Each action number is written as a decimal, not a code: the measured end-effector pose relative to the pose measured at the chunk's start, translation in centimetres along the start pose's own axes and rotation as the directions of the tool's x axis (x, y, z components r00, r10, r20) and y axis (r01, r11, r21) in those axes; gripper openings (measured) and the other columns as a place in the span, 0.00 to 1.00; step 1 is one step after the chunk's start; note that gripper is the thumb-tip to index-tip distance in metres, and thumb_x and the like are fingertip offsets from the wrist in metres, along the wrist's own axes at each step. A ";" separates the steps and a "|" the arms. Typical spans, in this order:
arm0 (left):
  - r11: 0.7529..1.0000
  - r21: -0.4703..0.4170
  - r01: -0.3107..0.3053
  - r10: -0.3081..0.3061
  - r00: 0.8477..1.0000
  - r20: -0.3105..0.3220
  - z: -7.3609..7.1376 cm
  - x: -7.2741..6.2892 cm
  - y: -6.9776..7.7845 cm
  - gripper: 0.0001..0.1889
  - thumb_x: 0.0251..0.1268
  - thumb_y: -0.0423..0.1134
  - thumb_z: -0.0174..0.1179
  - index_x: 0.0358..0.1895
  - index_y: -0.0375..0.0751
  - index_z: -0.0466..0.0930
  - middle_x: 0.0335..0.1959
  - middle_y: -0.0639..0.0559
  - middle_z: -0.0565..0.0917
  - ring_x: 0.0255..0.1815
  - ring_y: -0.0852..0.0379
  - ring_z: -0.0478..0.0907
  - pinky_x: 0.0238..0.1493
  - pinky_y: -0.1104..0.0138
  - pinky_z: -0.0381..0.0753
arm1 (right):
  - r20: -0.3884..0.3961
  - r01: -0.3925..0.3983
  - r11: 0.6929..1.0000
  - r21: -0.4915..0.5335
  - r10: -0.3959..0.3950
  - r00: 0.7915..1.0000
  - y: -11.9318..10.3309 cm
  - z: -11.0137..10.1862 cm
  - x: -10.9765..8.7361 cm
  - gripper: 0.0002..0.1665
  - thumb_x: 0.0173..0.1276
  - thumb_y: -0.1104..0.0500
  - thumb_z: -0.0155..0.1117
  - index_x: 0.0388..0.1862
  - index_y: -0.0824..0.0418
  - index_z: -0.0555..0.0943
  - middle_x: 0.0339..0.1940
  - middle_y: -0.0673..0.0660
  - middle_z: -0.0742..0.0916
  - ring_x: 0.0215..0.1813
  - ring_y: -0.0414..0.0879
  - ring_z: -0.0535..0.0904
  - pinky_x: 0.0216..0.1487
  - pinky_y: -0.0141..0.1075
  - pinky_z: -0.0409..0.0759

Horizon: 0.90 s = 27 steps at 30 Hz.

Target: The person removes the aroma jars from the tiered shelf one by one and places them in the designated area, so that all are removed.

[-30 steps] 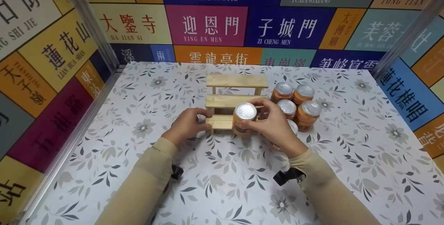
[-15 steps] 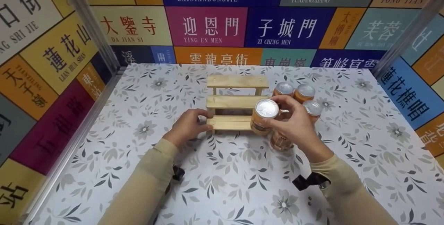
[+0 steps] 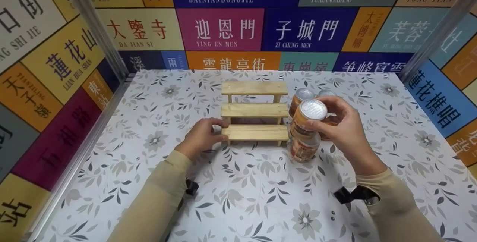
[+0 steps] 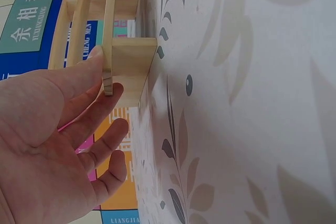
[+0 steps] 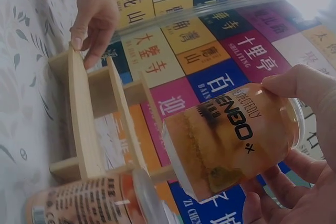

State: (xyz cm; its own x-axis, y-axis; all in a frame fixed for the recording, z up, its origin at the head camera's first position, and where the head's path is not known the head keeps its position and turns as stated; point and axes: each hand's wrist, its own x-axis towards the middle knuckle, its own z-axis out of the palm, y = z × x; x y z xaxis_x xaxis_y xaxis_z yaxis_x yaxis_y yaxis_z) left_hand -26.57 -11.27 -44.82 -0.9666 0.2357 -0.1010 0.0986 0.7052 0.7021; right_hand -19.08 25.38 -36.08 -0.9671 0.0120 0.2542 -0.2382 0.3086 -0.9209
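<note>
A small three-step wooden display rack [image 3: 255,133] stands mid-table. My left hand [image 3: 202,134] pinches the left end of its lowest step. The left wrist view shows the thumb on one face of the plank [image 4: 108,35] and a fingertip at the other. My right hand [image 3: 344,132] grips an orange can with a silver lid [image 3: 313,110], to the right of the rack. In the right wrist view the held can [image 5: 231,142] shows "BENBO" lettering, with thumb and fingers at its sides. Below it in the head view stands another orange can [image 3: 303,150], its top overlapped.
More silver-lidded cans stand behind my right hand, including one at the back left [image 3: 305,93] and one at the back right [image 3: 327,93], partly hidden. A white leaf-patterned tablecloth [image 3: 253,197] covers the table. Colourful sign-printed walls [image 3: 223,29] enclose the back and sides.
My right hand has carried the can rightward, from in front of the lowest step to over the group of cans. The left hand keeps its hold on the rack.
</note>
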 end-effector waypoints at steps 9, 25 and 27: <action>1.000 -0.004 0.000 0.000 1.000 -0.014 0.0 -0.2 0.0 0.18 0.63 0.43 0.74 0.56 0.53 0.86 0.50 0.52 0.85 0.42 0.53 0.75 0.43 0.61 0.72 | -0.056 0.005 0.999 -0.032 -0.006 0.998 0.6 -2.7 -0.7 0.34 0.60 0.63 0.80 0.64 0.59 0.78 0.55 0.48 0.83 0.56 0.43 0.76 0.50 0.29 0.73; 1.000 -0.014 0.005 -0.005 1.000 -0.004 0.1 -0.1 0.0 0.18 0.64 0.42 0.74 0.56 0.54 0.85 0.51 0.54 0.85 0.42 0.54 0.75 0.43 0.61 0.72 | -0.092 -0.095 0.975 -0.200 0.078 0.993 2.7 -6.6 -1.0 0.35 0.63 0.58 0.79 0.67 0.58 0.75 0.55 0.41 0.80 0.56 0.38 0.75 0.47 0.24 0.73; 1.000 -0.011 -0.001 0.001 1.000 -0.004 0.1 -0.1 0.1 0.18 0.64 0.42 0.73 0.57 0.54 0.85 0.52 0.54 0.85 0.43 0.55 0.76 0.45 0.60 0.73 | -0.080 -0.119 0.966 -0.230 0.103 0.991 3.0 -6.9 -1.1 0.35 0.63 0.57 0.79 0.67 0.58 0.75 0.54 0.40 0.79 0.55 0.37 0.75 0.47 0.23 0.74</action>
State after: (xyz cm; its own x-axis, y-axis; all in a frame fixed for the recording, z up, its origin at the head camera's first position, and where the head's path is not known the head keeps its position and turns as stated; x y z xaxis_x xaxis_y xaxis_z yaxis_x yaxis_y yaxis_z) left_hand -26.41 -11.19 -44.76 -0.9674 0.2337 -0.0977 0.0968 0.6975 0.7101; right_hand -18.14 32.89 -37.02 -0.9763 0.1199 0.1804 -0.0941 0.5152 -0.8519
